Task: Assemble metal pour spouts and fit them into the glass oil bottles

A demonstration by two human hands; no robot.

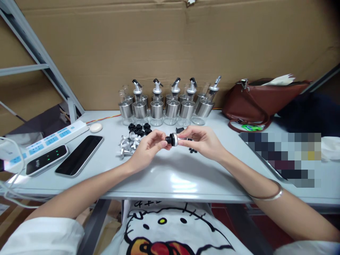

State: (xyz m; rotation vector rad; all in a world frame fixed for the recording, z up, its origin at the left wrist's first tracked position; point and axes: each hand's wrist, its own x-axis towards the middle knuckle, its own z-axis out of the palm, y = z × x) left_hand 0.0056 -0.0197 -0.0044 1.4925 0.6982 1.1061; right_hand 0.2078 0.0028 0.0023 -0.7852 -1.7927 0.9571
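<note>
Above the middle of the table, my left hand pinches a black ribbed stopper. My right hand grips the silver pourer spout against which the stopper sits; the two parts touch in line, lying sideways. My fingers cover part of the spout. Several loose silver spouts lie in a pile by my left hand. Behind them is a cluster of black stoppers. Small black parts lie under my right hand, and black pieces lie just beyond it.
Glass-and-steel oil bottles stand in rows at the back, several topped with pourers. On the left lie a phone, a black device and a power strip. A brown bag and a pixelated tray-like item are on the right.
</note>
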